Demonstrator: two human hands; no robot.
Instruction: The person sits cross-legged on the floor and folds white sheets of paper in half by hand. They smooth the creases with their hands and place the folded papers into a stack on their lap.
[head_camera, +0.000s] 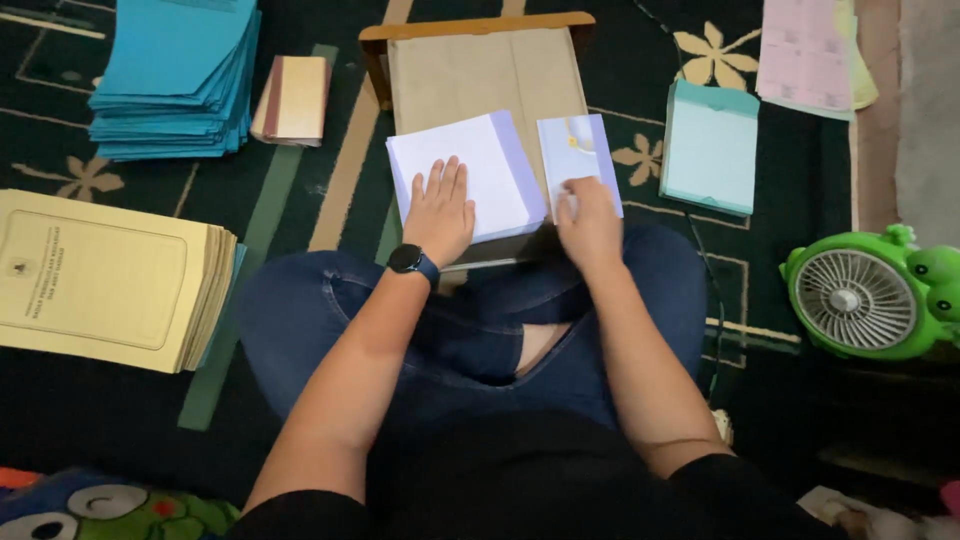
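We press our left hand (440, 208) flat, fingers spread, on the white paper stack (462, 172), while just beside it our right hand (588, 222) pinches the small booklet (578, 152), with many folders (110, 275) apparently still unprocessed.

Under our hands (440, 210) lie matt, smooth paper sheets (465, 175) on a wooden tabletop (475, 70); right of them, a glossy plastic fan (865, 295).

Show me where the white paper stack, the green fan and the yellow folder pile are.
white paper stack (490, 165), head view, on its bare upper sheet above the left hand (440, 212).
green fan (853, 299), head view, on the round grille.
yellow folder pile (100, 275), head view, on the top cover.
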